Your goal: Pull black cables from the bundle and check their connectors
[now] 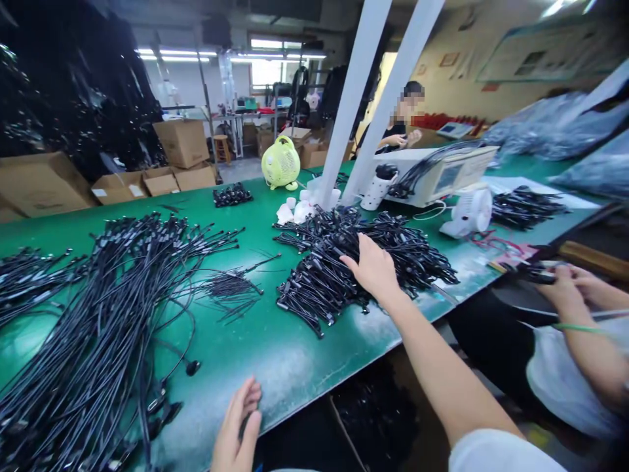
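My right hand (376,269) reaches across onto a large heap of bundled black cables (319,278), its thumb spread away from the fingers. Some of its fingertips are hidden against the heap, and no cable shows lifted in it. Near the front edge of the green table (275,367), my left hand (238,426) is held with loosely bent fingers, thumb apart and nothing in it. To its left lies a big spread of long loose black cables (113,308) with metal plugs. A small pile of thin black ties or wires (228,285) lies between the two cable heaps.
A yellow-green fan (280,164), white posts (354,98) and a white machine (442,174) stand behind the heap. A small white fan (469,213) is to the right. A co-worker's hands (565,282) hold a dark item close by; another person (400,124) sits across the table.
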